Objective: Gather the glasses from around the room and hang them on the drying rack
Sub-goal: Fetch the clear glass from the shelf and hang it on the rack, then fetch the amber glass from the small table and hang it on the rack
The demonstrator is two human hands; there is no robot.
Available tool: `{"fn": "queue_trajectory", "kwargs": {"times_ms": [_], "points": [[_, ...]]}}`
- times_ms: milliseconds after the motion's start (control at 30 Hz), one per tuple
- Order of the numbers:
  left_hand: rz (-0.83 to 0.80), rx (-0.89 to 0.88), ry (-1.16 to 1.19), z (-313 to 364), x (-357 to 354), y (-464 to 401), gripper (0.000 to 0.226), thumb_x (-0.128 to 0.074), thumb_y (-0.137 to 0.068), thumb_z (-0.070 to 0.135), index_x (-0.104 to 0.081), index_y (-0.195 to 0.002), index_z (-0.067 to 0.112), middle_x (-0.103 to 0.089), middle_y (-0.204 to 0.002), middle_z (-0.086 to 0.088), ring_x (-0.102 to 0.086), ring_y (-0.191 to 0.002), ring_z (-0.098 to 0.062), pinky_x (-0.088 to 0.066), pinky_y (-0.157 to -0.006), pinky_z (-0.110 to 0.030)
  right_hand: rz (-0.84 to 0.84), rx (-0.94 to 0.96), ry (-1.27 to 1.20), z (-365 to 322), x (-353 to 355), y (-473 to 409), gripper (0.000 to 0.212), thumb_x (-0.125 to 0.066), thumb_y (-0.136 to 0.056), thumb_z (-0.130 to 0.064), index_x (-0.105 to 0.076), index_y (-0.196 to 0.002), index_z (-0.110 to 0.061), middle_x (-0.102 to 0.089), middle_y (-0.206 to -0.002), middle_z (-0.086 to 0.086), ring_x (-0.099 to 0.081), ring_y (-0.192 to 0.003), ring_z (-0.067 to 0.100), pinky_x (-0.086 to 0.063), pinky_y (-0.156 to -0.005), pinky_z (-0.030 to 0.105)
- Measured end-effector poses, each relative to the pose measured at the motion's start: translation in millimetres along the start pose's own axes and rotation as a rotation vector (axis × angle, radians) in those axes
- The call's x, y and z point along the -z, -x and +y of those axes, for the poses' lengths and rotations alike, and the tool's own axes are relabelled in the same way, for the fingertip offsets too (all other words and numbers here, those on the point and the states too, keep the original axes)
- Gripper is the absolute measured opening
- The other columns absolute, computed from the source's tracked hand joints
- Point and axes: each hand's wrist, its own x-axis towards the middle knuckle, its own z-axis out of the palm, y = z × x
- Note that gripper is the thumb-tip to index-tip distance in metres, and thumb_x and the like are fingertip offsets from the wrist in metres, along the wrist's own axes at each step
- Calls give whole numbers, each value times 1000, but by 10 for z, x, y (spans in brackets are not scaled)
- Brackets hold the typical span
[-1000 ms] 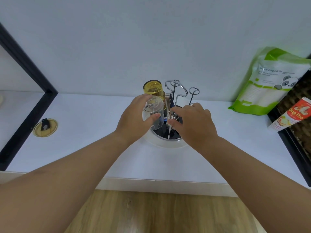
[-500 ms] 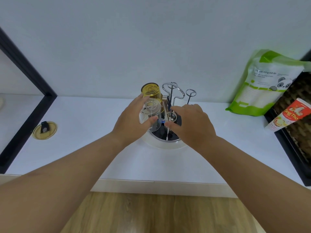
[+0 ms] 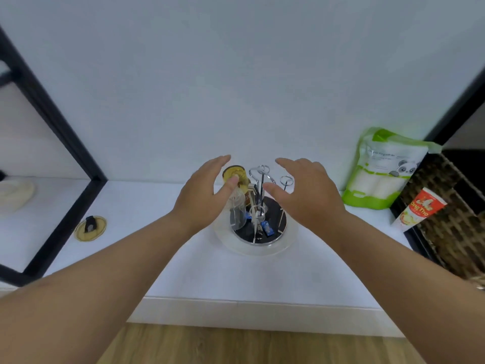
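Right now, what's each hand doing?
Left hand: open, holding nothing, beside the clear glass on the rack.
Right hand: open, empty.

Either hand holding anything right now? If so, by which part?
Nothing held. Left hand and right hand are open; the clear glass sits upside down on the rack.

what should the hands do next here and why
Probably draw both hands back from the drying rack. The clear glass and the amber glass sit upside down on it, and the left hand and right hand are open, holding nothing.
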Motion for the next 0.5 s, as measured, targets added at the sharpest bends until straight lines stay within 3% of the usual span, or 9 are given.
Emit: {"fn": "queue_trajectory", "kwargs": {"times_ms": [67,267,500], "points": [[16,-31,-17,287,236,-74,55,-45,-101,58,-40,-152,38,-42,-155,18,-36,-142,-4,-32,-113,-31,13,14,21,-120,332,-70,66,-58,-95,-65,-50,-152,-32,-60,-139,0,-44,-134,26,-43,-106,47],[44,-166,-126,1399,1096,-266,56,-39,-101,63,-38,-152,40,-42,-155,19,-36,-142,-2,-31,-113,-29,92,78,66,-562,1609,-159,69,-54,-96,-67,-46,-155,-32,-58,-141,1,-45,-135,26,-45,-106,47],[140,-246,-63,3020,2066,-350,53,-39,-101,62,-44,-149,39,-46,-151,21,-39,-138,2,-31,-111,-27,223,132,46,-1065,3370,-136,70,-53,-96,-68,-43,-157,-33,-57,-143,-1,-43,-136,24,-43,-108,46]]}}
